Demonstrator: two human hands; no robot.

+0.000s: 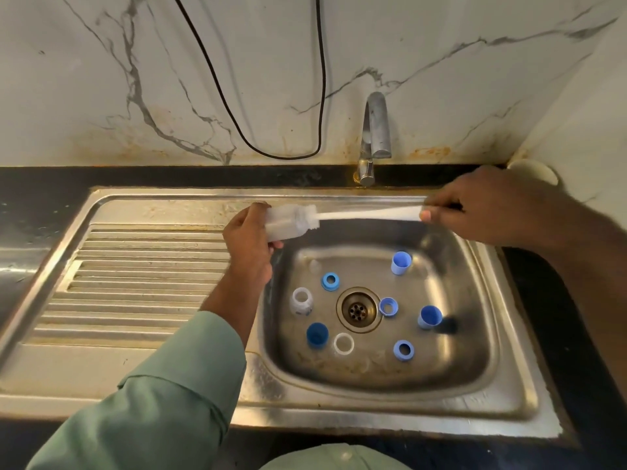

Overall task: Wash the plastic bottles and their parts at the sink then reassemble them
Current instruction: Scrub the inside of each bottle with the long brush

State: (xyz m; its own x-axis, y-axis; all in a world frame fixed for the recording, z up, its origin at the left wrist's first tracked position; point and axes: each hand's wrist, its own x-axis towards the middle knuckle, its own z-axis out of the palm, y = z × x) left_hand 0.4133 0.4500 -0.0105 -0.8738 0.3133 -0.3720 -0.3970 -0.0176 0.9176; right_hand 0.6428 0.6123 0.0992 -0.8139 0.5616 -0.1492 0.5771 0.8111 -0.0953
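Two hands work over a stainless-steel sink (502, 378) set in black countertop (34, 201) below marble-veined wall (237, 62): left hand (249, 247) grips a clear plastic bottle (288, 222), right hand (488, 212) pinches a white bottle brush (369, 215) pushed into it. Blue caps and rings lie in the basin.

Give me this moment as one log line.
phase: scrubbing | left hand: grips clear bottle | right hand: holds brush handle, head inside bottle | sink basin: loose blue parts | tap: off
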